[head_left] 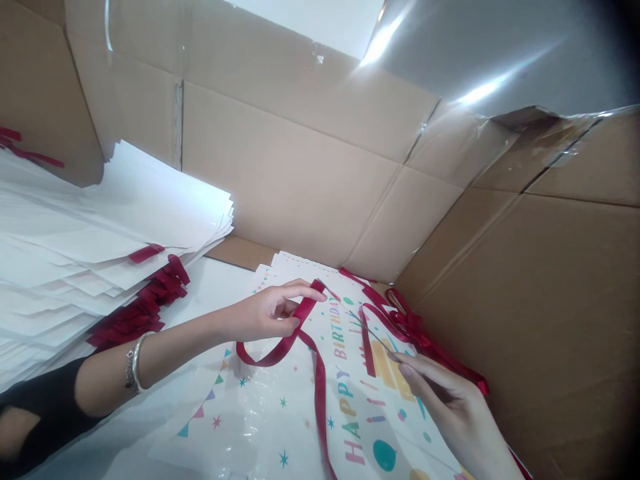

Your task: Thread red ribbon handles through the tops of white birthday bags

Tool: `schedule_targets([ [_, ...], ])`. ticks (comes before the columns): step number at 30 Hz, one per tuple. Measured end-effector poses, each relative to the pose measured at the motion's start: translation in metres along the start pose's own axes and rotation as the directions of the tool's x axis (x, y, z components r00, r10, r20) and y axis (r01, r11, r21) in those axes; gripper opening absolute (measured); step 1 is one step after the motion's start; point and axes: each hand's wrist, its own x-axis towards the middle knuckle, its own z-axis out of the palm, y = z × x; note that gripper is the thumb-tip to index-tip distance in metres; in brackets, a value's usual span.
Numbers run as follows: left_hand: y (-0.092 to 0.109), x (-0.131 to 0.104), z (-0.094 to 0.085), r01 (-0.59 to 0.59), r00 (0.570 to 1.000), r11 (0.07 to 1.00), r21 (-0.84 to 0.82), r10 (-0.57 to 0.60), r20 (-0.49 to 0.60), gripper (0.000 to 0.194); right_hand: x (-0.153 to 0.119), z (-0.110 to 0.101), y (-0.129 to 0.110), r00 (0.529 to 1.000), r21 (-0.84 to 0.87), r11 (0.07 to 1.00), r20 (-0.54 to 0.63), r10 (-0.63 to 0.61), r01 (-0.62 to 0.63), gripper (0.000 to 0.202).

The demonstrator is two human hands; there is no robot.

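Note:
Between the fingers of my left hand is a dark red ribbon; a loop of it hangs below and a tail runs down over the printed sheet. My right hand pinches a thin metal rod-like tool, its far end pointing up and left toward the ribbon; the tip's exact shape is too fine to tell. Under both hands lies a white paper sheet or bag with colourful "HAPPY BIRTHDAY" lettering, stars and bunting. Another red ribbon piece rests on the print.
Cardboard walls stand behind and to the right. At the left is a tall stack of white paper pieces with bunched red ribbons along its edge. More red ribbons lie by the right wall.

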Motion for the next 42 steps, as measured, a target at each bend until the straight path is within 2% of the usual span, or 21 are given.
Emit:
schedule_targets([
  [4,-0.004,0.0,-0.001,0.002,1.0,1.0,-0.006,-0.002,0.002,0.045,0.001,-0.001,-0.001,1.0,-0.004,1.0,-0.021,-0.008,0.008,0.028],
  [9,-0.004,0.0,-0.001,0.004,1.0,1.0,0.016,-0.004,0.023,0.045,0.001,-0.001,-0.006,0.998,-0.041,0.998,0.057,-0.039,0.041,0.029],
  [12,-0.002,0.0,0.0,0.021,0.999,0.999,-0.037,-0.02,0.033,0.041,0.0,-0.002,-0.006,0.994,-0.037,0.999,0.106,-0.032,0.037,0.029],
  [15,-0.002,0.002,0.001,-0.003,1.0,0.996,-0.092,0.001,-0.019,0.036,-0.001,-0.003,-0.007,0.985,-0.024,1.0,0.17,-0.007,0.011,0.029],
  [18,-0.006,0.005,0.001,0.005,0.996,1.0,0.011,-0.004,-0.086,0.028,-0.002,-0.003,-0.01,0.972,-0.024,1.0,0.236,0.015,-0.009,0.03],
  [21,-0.009,0.006,-0.001,0.063,0.994,0.988,0.143,-0.049,-0.095,0.023,-0.005,-0.005,-0.014,0.959,-0.034,0.998,0.277,0.054,-0.046,0.032],
  [24,-0.01,0.005,-0.003,0.05,0.995,0.954,0.296,-0.023,-0.093,0.025,-0.008,-0.009,-0.016,0.948,-0.031,0.994,0.299,0.105,-0.1,0.031],
  [26,-0.012,0.003,-0.002,0.027,0.996,0.928,0.371,0.006,-0.088,0.026,-0.009,-0.01,-0.02,0.925,-0.017,0.991,0.356,0.129,-0.131,0.03],
  [29,-0.015,-0.001,0.008,-0.003,0.996,0.93,0.367,0.037,-0.086,0.027,-0.005,-0.001,-0.036,0.866,0.017,0.988,0.485,0.124,-0.151,0.03],
  [31,-0.017,-0.006,0.019,-0.027,0.993,0.94,0.341,0.065,-0.101,0.026,0.002,0.011,-0.054,0.85,0.045,0.988,0.517,0.102,-0.146,0.032],
  [34,-0.014,-0.017,0.036,-0.049,0.991,0.951,0.305,0.085,-0.105,0.027,0.012,0.033,-0.079,0.86,0.077,0.988,0.506,0.075,-0.131,0.027],
  [37,-0.009,-0.028,0.044,0.021,0.996,0.958,0.286,0.005,-0.091,0.034,0.014,0.049,-0.095,0.866,0.16,0.98,0.499,0.023,-0.118,0.022],
  [40,-0.005,-0.041,0.051,0.008,0.998,0.94,0.34,0.016,-0.067,0.032,0.011,0.048,-0.105,0.878,0.225,0.97,0.478,-0.033,-0.086,0.022],
  [42,-0.005,-0.056,0.063,-0.021,1.0,0.95,0.312,0.02,0.006,0.028,0.011,0.034,-0.112,0.908,0.218,0.974,0.418,-0.033,-0.065,0.022],
])
